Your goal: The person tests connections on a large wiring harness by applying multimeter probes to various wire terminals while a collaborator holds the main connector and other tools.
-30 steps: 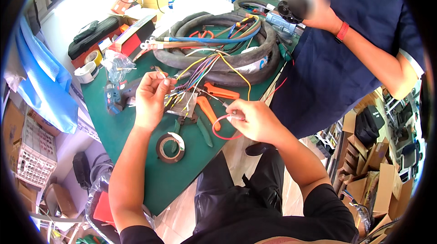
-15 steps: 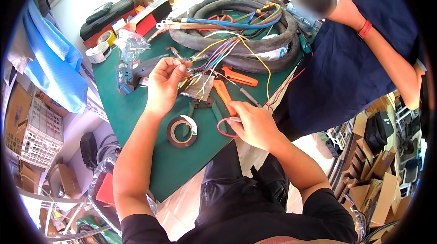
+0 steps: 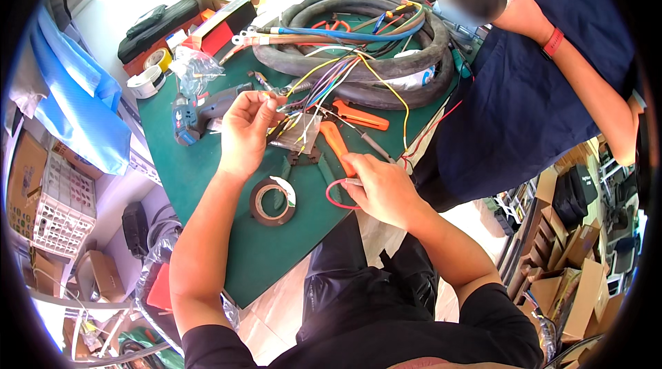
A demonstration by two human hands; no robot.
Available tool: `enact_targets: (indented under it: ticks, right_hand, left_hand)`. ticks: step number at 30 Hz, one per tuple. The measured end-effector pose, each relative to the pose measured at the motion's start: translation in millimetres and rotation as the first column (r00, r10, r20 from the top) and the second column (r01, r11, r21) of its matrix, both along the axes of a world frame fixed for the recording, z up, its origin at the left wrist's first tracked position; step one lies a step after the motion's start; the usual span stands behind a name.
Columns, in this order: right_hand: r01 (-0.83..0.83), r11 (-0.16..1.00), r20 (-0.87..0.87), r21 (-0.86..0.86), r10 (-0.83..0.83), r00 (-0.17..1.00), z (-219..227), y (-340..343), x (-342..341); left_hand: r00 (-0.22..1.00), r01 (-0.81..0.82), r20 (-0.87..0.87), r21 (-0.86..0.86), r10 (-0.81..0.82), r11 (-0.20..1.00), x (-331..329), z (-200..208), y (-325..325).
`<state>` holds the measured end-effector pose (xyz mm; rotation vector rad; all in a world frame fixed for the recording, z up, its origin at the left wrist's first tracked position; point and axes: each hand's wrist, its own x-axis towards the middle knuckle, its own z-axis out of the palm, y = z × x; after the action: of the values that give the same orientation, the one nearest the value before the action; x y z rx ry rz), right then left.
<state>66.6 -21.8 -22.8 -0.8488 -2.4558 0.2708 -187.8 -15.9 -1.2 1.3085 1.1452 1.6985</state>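
Near the middle of the green table, my left hand [image 3: 245, 135] is closed in a pinch at the end of a yellow wire [image 3: 314, 73]. That wire comes from a fan of coloured wires [image 3: 338, 79] in front of a coiled thick black cable [image 3: 355, 97]. My right hand [image 3: 386, 190], at the table's near right edge, is closed around a looped red wire [image 3: 329, 195] with a grey end piece by the thumb. Its index finger lies against the lower orange handle [image 3: 336, 146] of a hand tool; another orange handle [image 3: 362, 115] lies beyond. The tool's head is hidden among the wires.
Between my forearms lie a roll of dark tape [image 3: 258, 207] and green-handled pliers [image 3: 324, 172]. A blue cordless drill [image 3: 189, 117] lies left, near a white tape roll [image 3: 146, 83]. At right, another person's hand [image 3: 527, 14] holds a white item; their dark clothing [image 3: 489, 121] borders the table.
The whole view has shifted slightly. Both hands keep their places beside the wires and the orange handle, and their grips look the same.
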Motion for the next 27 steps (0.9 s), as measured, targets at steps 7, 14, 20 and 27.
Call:
enact_targets:
  ticks: [7,14,20,27]
  right_hand:
    - [-0.004,1.0,-0.028,0.005,0.004,1.0,-1.3,-2.8,-1.7]
    - [0.018,1.0,-0.001,0.005,-0.018,1.0,-0.8,-2.6,0.2]
    - [0.06,0.989,0.057,-0.133,-0.052,0.997,2.8,-3.0,0.4]
    - [0.048,0.982,0.067,-0.181,-0.036,0.997,1.8,1.0,5.7]
  left_hand:
    - [1.0,-0.006,-0.01,0.001,0.006,1.0,0.9,-0.3,-1.7]
    - [0.997,-0.022,-0.075,0.011,0.023,1.0,2.5,-0.1,-0.9]
    - [1.0,0.003,-0.02,0.021,-0.002,1.0,3.3,1.1,-3.4]
    - [1.0,0.018,-0.009,0.027,-0.018,0.999,9.5,6.3,-4.2]
